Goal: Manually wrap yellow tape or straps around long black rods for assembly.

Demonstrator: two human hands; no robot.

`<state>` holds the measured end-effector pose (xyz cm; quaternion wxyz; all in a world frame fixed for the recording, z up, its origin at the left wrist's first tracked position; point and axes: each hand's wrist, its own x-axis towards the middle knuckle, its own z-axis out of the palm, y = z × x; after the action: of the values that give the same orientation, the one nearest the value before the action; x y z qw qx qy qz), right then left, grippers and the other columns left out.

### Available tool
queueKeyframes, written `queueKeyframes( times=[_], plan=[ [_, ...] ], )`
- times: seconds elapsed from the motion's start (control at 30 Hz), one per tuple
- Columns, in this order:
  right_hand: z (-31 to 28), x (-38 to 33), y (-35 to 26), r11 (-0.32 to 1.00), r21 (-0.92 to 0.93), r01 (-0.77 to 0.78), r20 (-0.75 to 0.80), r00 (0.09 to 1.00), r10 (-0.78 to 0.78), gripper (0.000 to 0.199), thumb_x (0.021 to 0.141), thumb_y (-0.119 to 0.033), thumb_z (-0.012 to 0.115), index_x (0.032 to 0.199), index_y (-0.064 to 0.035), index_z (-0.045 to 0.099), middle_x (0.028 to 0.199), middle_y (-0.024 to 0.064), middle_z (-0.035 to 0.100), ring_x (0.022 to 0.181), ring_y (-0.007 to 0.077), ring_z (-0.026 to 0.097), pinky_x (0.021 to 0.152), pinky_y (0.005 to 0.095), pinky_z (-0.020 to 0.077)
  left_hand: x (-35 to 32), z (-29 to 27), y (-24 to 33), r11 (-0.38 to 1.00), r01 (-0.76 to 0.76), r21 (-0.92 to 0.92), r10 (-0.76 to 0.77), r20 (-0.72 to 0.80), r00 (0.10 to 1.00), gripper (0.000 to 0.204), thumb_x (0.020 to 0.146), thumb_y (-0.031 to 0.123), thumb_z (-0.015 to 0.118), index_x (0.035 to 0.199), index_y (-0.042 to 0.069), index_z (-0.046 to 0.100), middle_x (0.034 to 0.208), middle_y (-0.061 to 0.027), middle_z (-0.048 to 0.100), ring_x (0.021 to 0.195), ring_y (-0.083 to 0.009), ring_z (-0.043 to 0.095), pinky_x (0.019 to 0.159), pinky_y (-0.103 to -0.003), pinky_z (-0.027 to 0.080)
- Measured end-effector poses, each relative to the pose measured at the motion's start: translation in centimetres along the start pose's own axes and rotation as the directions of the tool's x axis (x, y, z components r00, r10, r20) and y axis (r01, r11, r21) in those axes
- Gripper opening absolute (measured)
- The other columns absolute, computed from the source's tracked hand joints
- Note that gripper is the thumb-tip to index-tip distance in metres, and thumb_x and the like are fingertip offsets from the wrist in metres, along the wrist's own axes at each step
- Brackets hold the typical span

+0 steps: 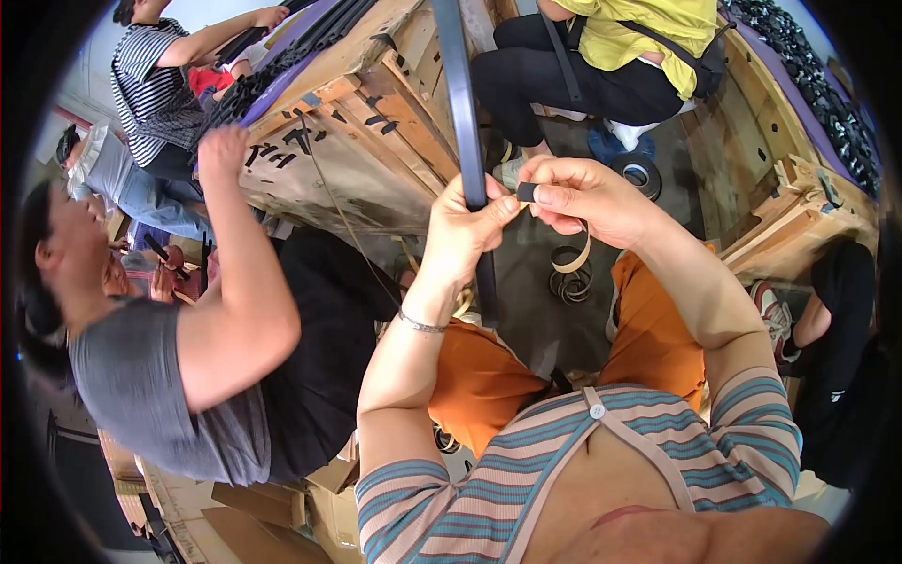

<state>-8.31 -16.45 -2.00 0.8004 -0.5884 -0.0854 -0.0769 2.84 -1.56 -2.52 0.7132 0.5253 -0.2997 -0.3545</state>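
Note:
My left hand point(460, 226) is closed round a long, flat, dark strip point(458, 85) that stands nearly upright, running from the top edge down past my palm. My right hand point(587, 199) pinches a short piece of black tape point(528, 192) between thumb and fingers. My left thumb reaches across and meets the tape at its edge. Below my right fingers hangs a curling tan strip point(584, 252), which looks like tape backing; whether it is joined to the black piece is hidden by the fingers.
A black tape roll point(639, 175) and loose coils point(571, 285) lie on the floor. Wooden crates point(366, 113) stand ahead, and another crate point(752, 122) is at the right. A person in a grey shirt point(178, 385) sits close on my left. Someone in yellow point(648, 38) sits opposite.

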Motion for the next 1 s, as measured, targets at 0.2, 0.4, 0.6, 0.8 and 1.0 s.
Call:
queueKeyframes(
  times=[0.2,0.4,0.6,0.8,1.0],
  plan=[
    [-0.3,-0.7,-1.7,0.925,0.379,-0.007,0.011,1.0,0.003,0.018,0.091,-0.02,0.047,0.083,-0.0048,0.05,0.079,0.0047,0.057,0.049,0.0064,0.044,0.038,0.0176,0.0293,0.5,-0.3,-0.9,0.992,-0.105,-0.076,0.11,0.068,0.992,0.017,0.087,0.02,0.057,0.091,0.005,0.051,0.065,0.0008,0.05,0.05,-0.0054,0.041,0.044,-0.019,0.031],
    [-2.7,0.7,-3.3,0.977,-0.104,0.188,-0.193,0.959,-0.205,0.019,0.091,-0.021,0.049,0.082,-0.0041,0.053,0.065,-0.005,0.044,0.051,0.0008,0.034,0.042,0.0168,0.0242,1.5,-1.1,-0.1,0.996,-0.088,0.008,0.086,0.104,0.991,0.031,0.094,0.031,0.039,0.09,0.003,0.051,0.061,-0.0027,0.049,0.048,-0.0078,0.041,0.045,-0.02,0.033],
    [-2.7,2.2,-2.7,0.798,-0.512,0.316,-0.188,0.866,-0.464,0.019,0.091,-0.02,0.051,0.083,-0.0029,0.054,0.073,-0.0038,0.049,0.063,0.0015,0.041,0.053,0.017,0.0354,1.2,-0.5,-0.6,0.999,-0.033,-0.021,0.036,0.179,0.983,0.034,0.094,0.033,0.038,0.088,0.002,0.05,0.055,-0.0009,0.043,0.044,-0.0071,0.036,0.042,-0.02,0.03],
    [-2.3,3.0,-3.8,0.727,-0.542,0.421,-0.172,0.792,-0.586,0.02,0.089,-0.02,0.055,0.082,-0.0013,0.057,0.069,-0.0056,0.048,0.064,0.0015,0.039,0.056,0.0188,0.0336,0.4,0.5,-0.6,1.0,-0.025,-0.001,0.024,0.218,0.976,0.032,0.095,0.032,0.038,0.088,0.002,0.049,0.056,-0.0005,0.042,0.045,-0.0063,0.035,0.042,-0.019,0.029],
    [-1.4,2.5,-4.5,0.804,-0.484,0.346,-0.194,0.853,-0.484,0.02,0.088,-0.02,0.055,0.079,-0.0018,0.054,0.065,-0.0054,0.047,0.059,0.0012,0.039,0.052,0.0185,0.0331,0.2,0.5,-0.7,1.0,-0.006,0.009,0.004,0.2,0.98,0.032,0.095,0.031,0.038,0.087,0.002,0.05,0.056,-0.0001,0.042,0.045,-0.0058,0.035,0.042,-0.019,0.029]
  ],
)
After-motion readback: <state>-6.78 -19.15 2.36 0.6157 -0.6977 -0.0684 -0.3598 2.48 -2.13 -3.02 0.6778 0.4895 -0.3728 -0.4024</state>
